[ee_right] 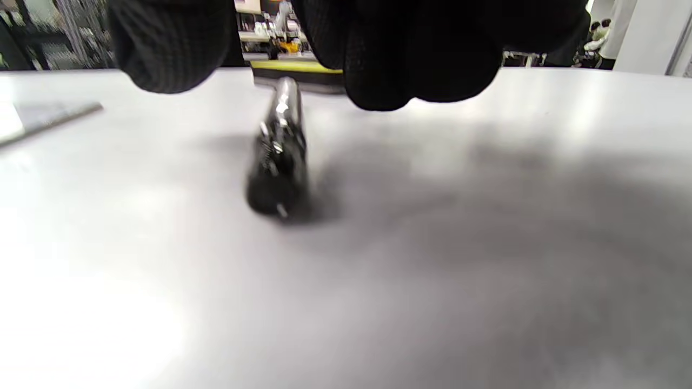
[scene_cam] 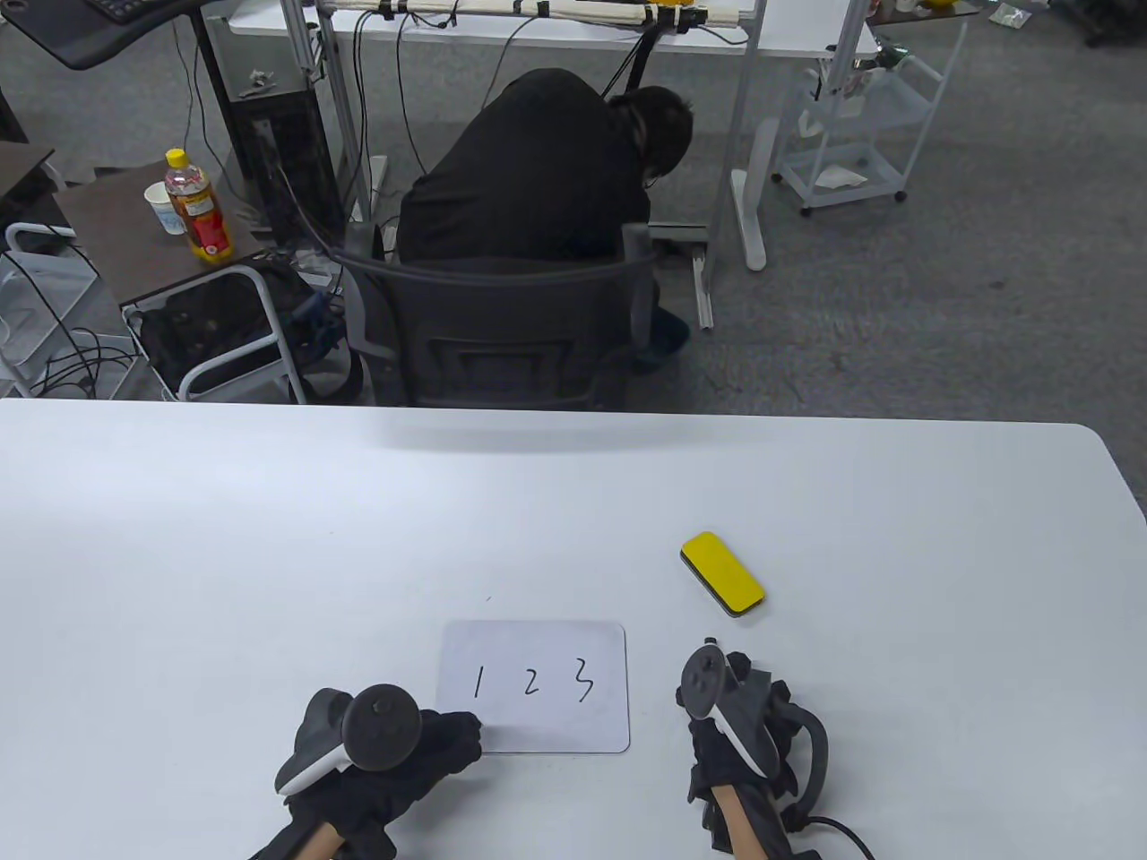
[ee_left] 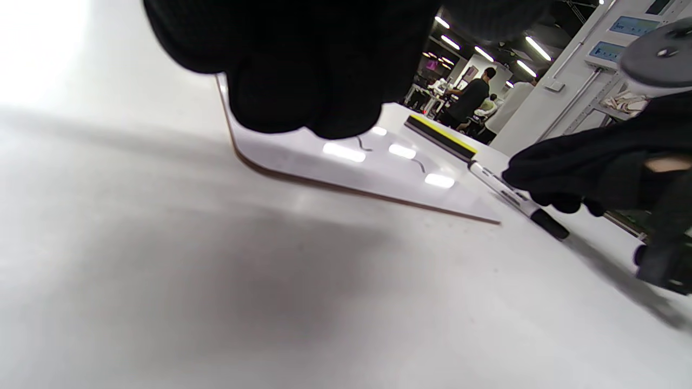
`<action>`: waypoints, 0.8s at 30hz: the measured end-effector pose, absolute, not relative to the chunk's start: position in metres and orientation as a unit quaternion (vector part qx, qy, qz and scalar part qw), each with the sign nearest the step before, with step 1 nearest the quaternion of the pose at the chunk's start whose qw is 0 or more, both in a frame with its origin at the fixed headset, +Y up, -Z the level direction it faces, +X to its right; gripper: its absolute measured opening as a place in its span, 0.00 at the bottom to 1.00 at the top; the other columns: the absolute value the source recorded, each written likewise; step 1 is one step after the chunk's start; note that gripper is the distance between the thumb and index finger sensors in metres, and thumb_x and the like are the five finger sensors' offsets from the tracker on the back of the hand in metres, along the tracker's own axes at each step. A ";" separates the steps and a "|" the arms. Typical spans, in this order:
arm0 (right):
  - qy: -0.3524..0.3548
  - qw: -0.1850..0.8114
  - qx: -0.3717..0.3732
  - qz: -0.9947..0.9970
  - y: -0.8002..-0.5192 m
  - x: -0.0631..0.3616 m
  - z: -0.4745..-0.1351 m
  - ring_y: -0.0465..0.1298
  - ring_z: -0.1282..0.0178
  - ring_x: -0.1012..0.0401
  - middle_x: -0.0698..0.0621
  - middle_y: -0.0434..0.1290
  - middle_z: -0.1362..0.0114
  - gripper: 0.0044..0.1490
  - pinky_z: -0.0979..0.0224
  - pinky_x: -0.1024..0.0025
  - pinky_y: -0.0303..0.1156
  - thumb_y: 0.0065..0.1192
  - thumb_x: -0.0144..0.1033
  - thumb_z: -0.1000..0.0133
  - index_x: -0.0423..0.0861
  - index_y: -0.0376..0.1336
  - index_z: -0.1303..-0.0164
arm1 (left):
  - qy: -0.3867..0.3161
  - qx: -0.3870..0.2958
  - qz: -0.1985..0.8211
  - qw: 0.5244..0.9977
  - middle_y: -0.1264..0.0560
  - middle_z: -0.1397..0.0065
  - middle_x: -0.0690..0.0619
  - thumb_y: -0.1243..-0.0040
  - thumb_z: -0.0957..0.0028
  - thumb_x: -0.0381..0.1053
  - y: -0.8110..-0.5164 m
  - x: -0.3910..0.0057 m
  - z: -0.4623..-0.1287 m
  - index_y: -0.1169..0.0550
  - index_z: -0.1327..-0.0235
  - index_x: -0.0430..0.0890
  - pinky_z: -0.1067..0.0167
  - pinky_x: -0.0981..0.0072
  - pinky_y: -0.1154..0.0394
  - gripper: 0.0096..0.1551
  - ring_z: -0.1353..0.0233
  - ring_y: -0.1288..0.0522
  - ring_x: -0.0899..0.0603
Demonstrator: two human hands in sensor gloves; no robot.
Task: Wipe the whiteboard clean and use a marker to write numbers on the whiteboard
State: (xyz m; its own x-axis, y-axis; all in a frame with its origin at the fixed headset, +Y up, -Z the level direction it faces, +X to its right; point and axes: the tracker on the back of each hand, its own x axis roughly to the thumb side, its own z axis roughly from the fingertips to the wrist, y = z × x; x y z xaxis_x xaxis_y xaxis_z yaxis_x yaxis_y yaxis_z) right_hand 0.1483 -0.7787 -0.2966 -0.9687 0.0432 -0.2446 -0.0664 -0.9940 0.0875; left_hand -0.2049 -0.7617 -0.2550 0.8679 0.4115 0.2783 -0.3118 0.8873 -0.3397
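My right grip (scene_cam: 728,717) hangs just over the marker (ee_right: 278,146), fingers (ee_right: 411,65) loosely curled above it; in the right wrist view the pen looks free on the bench (scene_cam: 269,537), not pinched, though I cannot tell whether a fingertip brushes its far end. The marker's long axis runs straight away from my wrist, toward the yellow eraser (scene_cam: 722,573) beyond it. In the left wrist view it lies just beside the whiteboard's right edge.

My left grip (scene_cam: 394,743) has relaxed fingertips resting on the near left corner of the whiteboard (scene_cam: 535,685), steadying it flat. The board sits between my two hands and reads 1 2 3.

I judge the writing done. The marker is far nearer my right hand, so any pickup is a short drop along its length.
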 end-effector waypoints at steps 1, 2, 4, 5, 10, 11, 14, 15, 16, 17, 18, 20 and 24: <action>0.033 0.033 -0.114 0.992 -0.773 0.145 -0.293 0.72 0.37 0.42 0.34 0.72 0.31 0.52 0.39 0.48 0.69 0.65 0.58 0.42 0.33 0.57 0.20 | -0.167 -0.133 0.187 0.959 0.18 0.33 0.55 0.52 0.39 0.70 -0.760 -0.205 -0.254 0.24 0.25 0.56 0.34 0.55 0.22 0.34 0.34 0.19 0.46; 0.021 0.038 -0.105 0.994 -0.768 0.142 -0.290 0.72 0.37 0.41 0.33 0.71 0.31 0.52 0.39 0.48 0.69 0.65 0.58 0.41 0.34 0.56 0.19 | -0.158 -0.119 0.184 0.963 0.19 0.32 0.54 0.52 0.39 0.70 -0.759 -0.205 -0.253 0.25 0.24 0.55 0.34 0.55 0.23 0.35 0.33 0.20 0.46; -0.003 0.047 -0.079 0.996 -0.758 0.132 -0.282 0.72 0.37 0.41 0.33 0.71 0.30 0.51 0.39 0.48 0.69 0.63 0.58 0.41 0.34 0.56 0.19 | -0.143 -0.086 0.173 0.971 0.22 0.28 0.54 0.53 0.40 0.71 -0.755 -0.205 -0.250 0.28 0.21 0.56 0.32 0.54 0.24 0.37 0.30 0.22 0.45; -0.024 0.048 -0.055 0.997 -0.751 0.122 -0.276 0.72 0.36 0.41 0.33 0.71 0.30 0.50 0.39 0.48 0.69 0.62 0.58 0.40 0.35 0.56 0.19 | -0.136 -0.067 0.162 0.975 0.23 0.26 0.53 0.53 0.40 0.72 -0.753 -0.205 -0.249 0.29 0.20 0.55 0.31 0.53 0.25 0.38 0.28 0.23 0.44; -0.101 0.052 0.031 0.993 -0.739 0.088 -0.255 0.71 0.35 0.41 0.33 0.70 0.29 0.47 0.38 0.48 0.69 0.57 0.58 0.37 0.36 0.56 0.19 | -0.113 0.005 0.103 0.988 0.35 0.16 0.49 0.56 0.40 0.74 -0.747 -0.201 -0.242 0.39 0.13 0.55 0.24 0.47 0.32 0.44 0.21 0.32 0.40; -0.113 0.050 0.041 0.992 -0.739 0.083 -0.252 0.71 0.35 0.40 0.33 0.70 0.28 0.47 0.37 0.47 0.68 0.56 0.58 0.37 0.36 0.56 0.19 | -0.109 0.017 0.090 0.990 0.38 0.14 0.48 0.56 0.41 0.75 -0.747 -0.200 -0.241 0.41 0.12 0.55 0.23 0.45 0.34 0.45 0.19 0.34 0.39; -0.132 0.029 0.083 0.987 -0.742 0.067 -0.243 0.67 0.30 0.38 0.31 0.65 0.24 0.48 0.33 0.43 0.65 0.53 0.58 0.37 0.36 0.52 0.17 | -0.095 0.062 0.018 0.993 0.44 0.11 0.46 0.58 0.41 0.75 -0.748 -0.196 -0.237 0.46 0.11 0.54 0.19 0.40 0.39 0.48 0.14 0.41 0.35; -0.125 0.020 0.100 0.987 -0.745 0.062 -0.242 0.64 0.28 0.36 0.29 0.61 0.21 0.49 0.31 0.40 0.63 0.52 0.58 0.37 0.36 0.51 0.16 | -0.093 0.069 -0.011 0.993 0.47 0.10 0.45 0.58 0.40 0.75 -0.748 -0.194 -0.237 0.47 0.11 0.54 0.18 0.38 0.42 0.48 0.12 0.46 0.34; -0.121 0.014 0.108 0.987 -0.748 0.060 -0.241 0.61 0.25 0.34 0.28 0.58 0.19 0.50 0.29 0.38 0.60 0.52 0.58 0.36 0.36 0.48 0.15 | -0.092 0.070 -0.033 0.993 0.51 0.09 0.45 0.58 0.40 0.74 -0.749 -0.193 -0.237 0.48 0.11 0.54 0.17 0.36 0.47 0.48 0.11 0.52 0.33; -0.111 0.001 0.117 0.987 -0.752 0.055 -0.240 0.57 0.23 0.33 0.26 0.54 0.18 0.52 0.27 0.35 0.57 0.51 0.59 0.36 0.35 0.46 0.14 | -0.089 0.071 -0.055 0.992 0.53 0.08 0.45 0.58 0.40 0.75 -0.749 -0.193 -0.237 0.49 0.10 0.55 0.17 0.34 0.50 0.48 0.10 0.56 0.34; -0.102 -0.007 0.122 0.987 -0.754 0.053 -0.240 0.54 0.21 0.31 0.25 0.50 0.16 0.54 0.26 0.33 0.54 0.50 0.59 0.37 0.35 0.43 0.13 | -0.088 0.071 -0.062 0.992 0.55 0.08 0.46 0.59 0.40 0.75 -0.749 -0.192 -0.237 0.50 0.10 0.56 0.17 0.33 0.53 0.48 0.09 0.59 0.33; -0.068 -0.037 0.132 0.988 -0.761 0.048 -0.240 0.44 0.18 0.28 0.24 0.41 0.14 0.56 0.24 0.29 0.47 0.47 0.61 0.36 0.36 0.37 0.13 | -0.087 0.064 -0.070 0.992 0.58 0.07 0.46 0.60 0.41 0.77 -0.750 -0.191 -0.237 0.52 0.10 0.57 0.17 0.32 0.57 0.49 0.09 0.63 0.34; -0.026 -0.068 0.131 0.989 -0.769 0.044 -0.240 0.32 0.18 0.27 0.23 0.30 0.14 0.58 0.24 0.25 0.37 0.43 0.63 0.36 0.37 0.30 0.13 | -0.081 0.043 -0.089 0.992 0.63 0.08 0.46 0.62 0.42 0.78 -0.752 -0.188 -0.236 0.57 0.10 0.57 0.18 0.31 0.61 0.52 0.10 0.68 0.33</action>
State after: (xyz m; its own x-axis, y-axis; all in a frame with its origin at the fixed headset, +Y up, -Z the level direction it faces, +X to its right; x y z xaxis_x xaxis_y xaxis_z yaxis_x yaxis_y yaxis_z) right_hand 0.0435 -0.7690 -0.2405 -0.9561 -0.1418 0.2564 0.1280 -0.9893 -0.0697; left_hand -0.1875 -0.7516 -0.2361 0.9709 -0.1837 0.1535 0.1696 0.9804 0.1005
